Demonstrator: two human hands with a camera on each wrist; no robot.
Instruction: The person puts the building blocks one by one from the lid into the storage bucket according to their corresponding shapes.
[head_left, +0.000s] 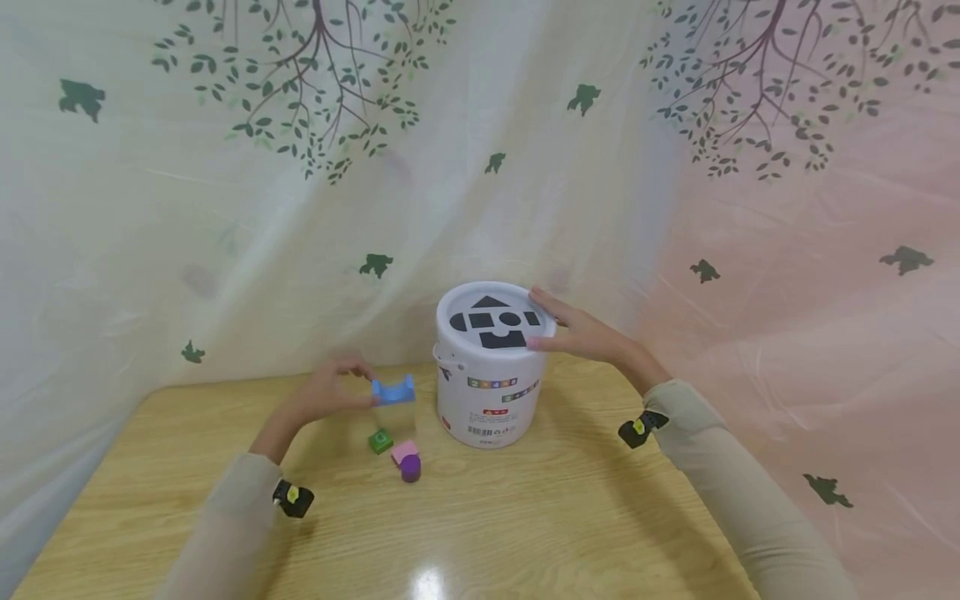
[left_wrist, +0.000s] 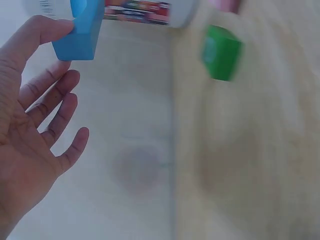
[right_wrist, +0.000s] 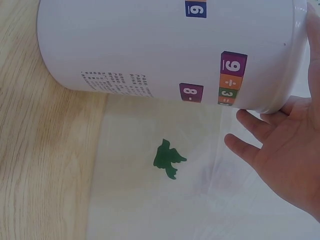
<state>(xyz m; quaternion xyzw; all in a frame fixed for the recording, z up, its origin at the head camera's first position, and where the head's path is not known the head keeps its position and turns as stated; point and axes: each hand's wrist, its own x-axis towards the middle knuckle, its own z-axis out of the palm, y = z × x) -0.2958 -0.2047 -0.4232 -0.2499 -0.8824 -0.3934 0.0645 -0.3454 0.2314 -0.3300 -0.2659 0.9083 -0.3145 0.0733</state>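
My left hand point(head_left: 326, 393) pinches a blue arch-shaped block point(head_left: 393, 390) between thumb and fingers, raised above the table left of a white bucket point(head_left: 487, 400). In the left wrist view, the thumb presses the blue block point(left_wrist: 86, 37) while the other fingers spread loosely beneath. My right hand point(head_left: 581, 329) rests against the rim of the bucket's lid point(head_left: 486, 302), thumb at the near side and fingers at the far side. Dark shape-cut openings mark the lid. In the right wrist view, the right hand point(right_wrist: 287, 142) has its fingers extended beside the lid edge.
On the wooden table point(head_left: 525, 525) lie a green block point(head_left: 381, 441), a pink block point(head_left: 404, 452) and a purple rounded block point(head_left: 410, 468), in front of the bucket's left side. A leaf-patterned curtain point(head_left: 450, 183) hangs directly behind the table.
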